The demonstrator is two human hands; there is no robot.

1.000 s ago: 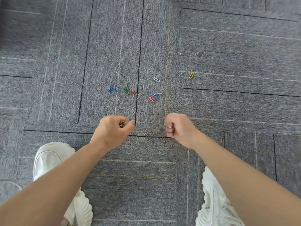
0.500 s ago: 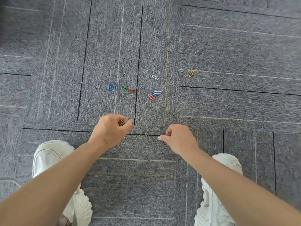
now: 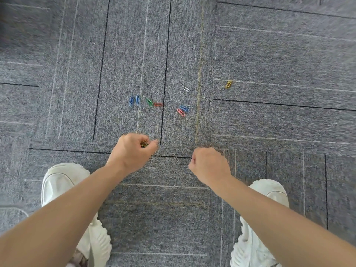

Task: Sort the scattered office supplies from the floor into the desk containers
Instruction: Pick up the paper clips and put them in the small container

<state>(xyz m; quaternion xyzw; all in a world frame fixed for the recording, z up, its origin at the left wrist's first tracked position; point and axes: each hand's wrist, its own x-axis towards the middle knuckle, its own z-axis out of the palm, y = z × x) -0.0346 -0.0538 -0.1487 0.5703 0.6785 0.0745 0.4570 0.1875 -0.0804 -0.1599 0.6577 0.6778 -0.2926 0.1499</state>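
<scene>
- The gathered paper clips (image 3: pixel 144 145) sat gripped inside the curled left hand (image 3: pixel 133 153).
- The right hand (image 3: pixel 210 164) had moved lower, fingers curled (around a clip? I cannot tell).
- One grey clip (image 3: pixel 175 157) lay between the hands, coloured clips (image 3: pixel 149 102) farther on the carpet (image 3: pixel 269 54): collecting was unfinished.

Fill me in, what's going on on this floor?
A person is picking paper clips off the grey carpet. The left hand grips a small bunch of clips. The right hand is curled beside a grey clip on the floor; whether it holds anything is hidden. Farther out lie two blue clips, a green clip, a red clip, a mixed cluster, a white clip and a yellow clip. No desk containers are in view.
</scene>
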